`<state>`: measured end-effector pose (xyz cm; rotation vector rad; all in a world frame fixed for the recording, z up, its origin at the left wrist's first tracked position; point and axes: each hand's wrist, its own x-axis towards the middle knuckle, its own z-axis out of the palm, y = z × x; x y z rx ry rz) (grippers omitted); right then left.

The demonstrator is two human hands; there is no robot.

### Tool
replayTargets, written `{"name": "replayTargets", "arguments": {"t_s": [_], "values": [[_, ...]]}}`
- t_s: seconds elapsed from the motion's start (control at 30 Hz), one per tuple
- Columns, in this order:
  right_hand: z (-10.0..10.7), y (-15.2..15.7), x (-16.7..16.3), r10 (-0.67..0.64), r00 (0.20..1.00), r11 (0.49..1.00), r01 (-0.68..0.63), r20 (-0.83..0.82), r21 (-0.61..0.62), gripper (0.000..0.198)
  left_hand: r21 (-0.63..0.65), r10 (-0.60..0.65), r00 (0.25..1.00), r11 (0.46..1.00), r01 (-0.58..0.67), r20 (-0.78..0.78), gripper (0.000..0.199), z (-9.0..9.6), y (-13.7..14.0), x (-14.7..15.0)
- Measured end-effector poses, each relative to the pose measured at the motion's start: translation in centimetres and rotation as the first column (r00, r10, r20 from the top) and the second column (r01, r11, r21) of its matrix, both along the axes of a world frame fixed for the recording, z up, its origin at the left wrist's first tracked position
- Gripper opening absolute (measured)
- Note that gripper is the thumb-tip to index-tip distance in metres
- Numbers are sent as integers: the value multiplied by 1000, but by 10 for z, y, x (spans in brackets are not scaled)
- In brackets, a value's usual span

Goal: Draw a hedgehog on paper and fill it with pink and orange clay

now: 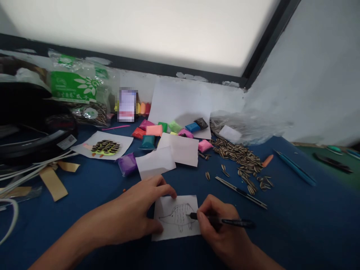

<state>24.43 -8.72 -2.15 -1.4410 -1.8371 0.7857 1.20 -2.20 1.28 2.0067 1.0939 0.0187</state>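
The right hand (223, 227) is pinching a pen (239, 222) over a card (168, 233).
Toward the bench's (98, 180) near edge, the left hand (143, 208) is lying spread over the card's left and top edges, probably steadying it while the pen is meeting the drawing (180, 217).

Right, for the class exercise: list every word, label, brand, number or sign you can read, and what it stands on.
"瓜子", probably, on the green-printed bag; its other characters are blurred.
Round sticker on the bag: too small.
White label on the black item: too small.
Screen: pixelated, unreadable.
Pen: pale marks, too blurred.
Sheet under the pen: drawing, no readable words.
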Motion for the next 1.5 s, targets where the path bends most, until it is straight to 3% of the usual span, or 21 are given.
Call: {"name": "replayTargets", "arguments": {"t_s": [0.37, 0.77, 1.27, 1.5], "values": [[-3, -1, 4, 48, 999, 999, -48, 17, -2, 17, 9, 8, 999, 1000, -8, 39, 54, 1, -1, 2], [-7, 1, 6, 4, 1000, 1000, -4, -31, -9, 19, 5, 28, 999, 1000, -28, 24, 52, 4, -2, 4], [-2, -1, 8, -114, 977, 985, 87, -179, -149, 26, 13, 15, 1000, 1000, -15, 21, 52, 0, -1, 3], [-8, -6, 12, -100, 988, 989, 87, -115, -116, 26, 39, 23, 1000, 999, -23, 2, 48, -3, -3, 4]]}}
